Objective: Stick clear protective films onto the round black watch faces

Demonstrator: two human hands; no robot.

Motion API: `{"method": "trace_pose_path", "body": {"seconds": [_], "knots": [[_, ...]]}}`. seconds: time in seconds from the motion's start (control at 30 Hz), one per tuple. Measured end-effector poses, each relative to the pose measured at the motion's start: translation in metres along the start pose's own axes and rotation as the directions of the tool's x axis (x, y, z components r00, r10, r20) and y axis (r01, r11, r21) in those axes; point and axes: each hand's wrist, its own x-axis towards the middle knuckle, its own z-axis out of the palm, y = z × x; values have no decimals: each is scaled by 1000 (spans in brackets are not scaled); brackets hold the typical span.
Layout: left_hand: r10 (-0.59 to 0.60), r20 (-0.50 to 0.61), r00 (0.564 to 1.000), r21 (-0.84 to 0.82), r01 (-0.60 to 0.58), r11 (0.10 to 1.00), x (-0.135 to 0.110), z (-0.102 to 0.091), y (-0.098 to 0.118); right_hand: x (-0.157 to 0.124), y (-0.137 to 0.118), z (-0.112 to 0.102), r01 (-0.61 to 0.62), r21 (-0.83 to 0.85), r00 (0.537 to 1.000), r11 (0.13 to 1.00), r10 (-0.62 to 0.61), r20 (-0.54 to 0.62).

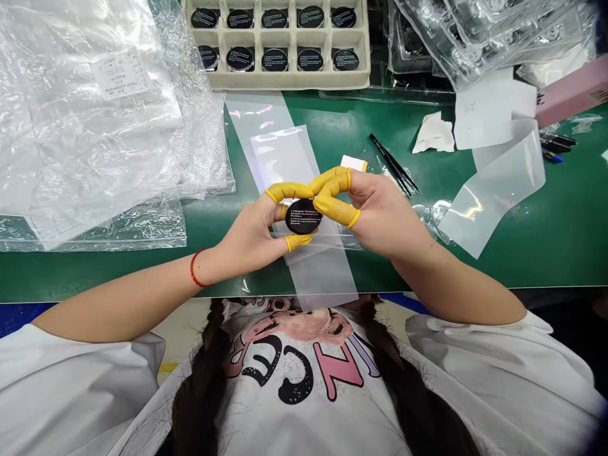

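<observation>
A round black disc [304,216] with small white printed text sits between my hands. My left hand [251,233], with yellow finger cots and a red string [194,268] at the wrist, pinches the disc at its top and bottom edges. My right hand [380,215], also in yellow cots, has its fingertips against the disc's right edge. Beneath the hands lies a strip of transparent film [323,266], with a narrower piece [280,155] running out above them. A small white-and-yellow tab [354,163] lies just beyond my right fingers.
A beige tray [280,79] holds several black discs at the back. Plastic bags [95,126] cover the left of the green mat [498,215]. Black tweezers [394,163], white paper scraps [494,107], film strips [498,183] and a pink box [574,88] lie to the right.
</observation>
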Motion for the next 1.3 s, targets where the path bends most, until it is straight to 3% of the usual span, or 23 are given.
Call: {"method": "trace_pose_path", "body": {"seconds": [0.4, 1.3], "knots": [[3, 2, 1000, -53, -3, 999, 0, 2, 0, -5, 7, 3, 135, -147, 989, 980, -143, -41], [-3, -5, 1000, -10, 3, 1000, -2, 3, -5, -7, 11, 10, 178, -275, 980, 945, -196, -40]]}}
